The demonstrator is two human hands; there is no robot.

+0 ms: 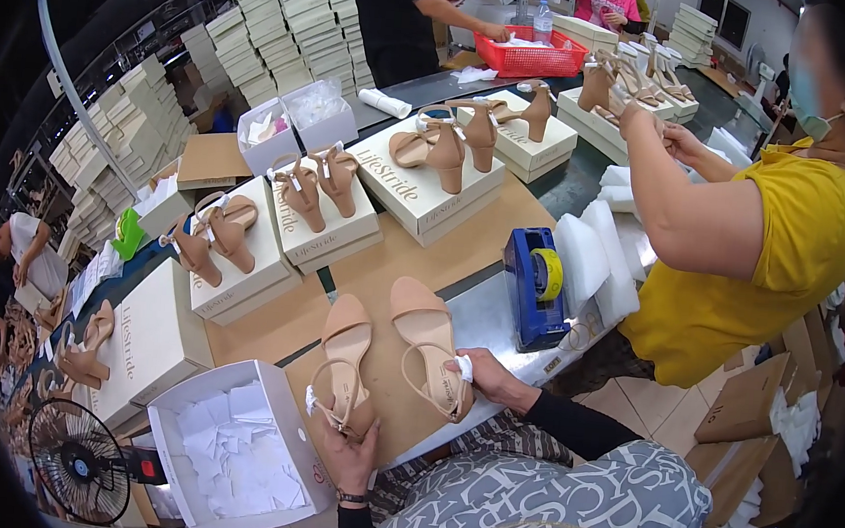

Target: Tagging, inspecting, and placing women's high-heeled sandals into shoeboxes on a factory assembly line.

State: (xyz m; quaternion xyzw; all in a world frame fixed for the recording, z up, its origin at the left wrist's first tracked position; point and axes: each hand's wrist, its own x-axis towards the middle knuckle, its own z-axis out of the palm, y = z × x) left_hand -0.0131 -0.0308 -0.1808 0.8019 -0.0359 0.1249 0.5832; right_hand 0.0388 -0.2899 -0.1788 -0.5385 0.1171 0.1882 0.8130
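Note:
A pair of tan open-toe heeled sandals sits before me on brown cardboard, toes pointing away. My left hand (353, 454) is closed around the heel end of the left sandal (347, 320). At the heel end of the right sandal (423, 309), my right hand (493, 377) grips its side and strap. Each ankle strap carries a small white wrap; the wrap (465, 368) on the right sandal lies by my fingers. The undersides of both heels are hidden.
Shoe boxes (330, 247) topped with sandals form a row beyond. A white box (159, 412) of paper pieces is left, near a fan (79, 460). A blue tape dispenser (535, 288) and white foam (597, 253) lie right, beside a co-worker in yellow (738, 289).

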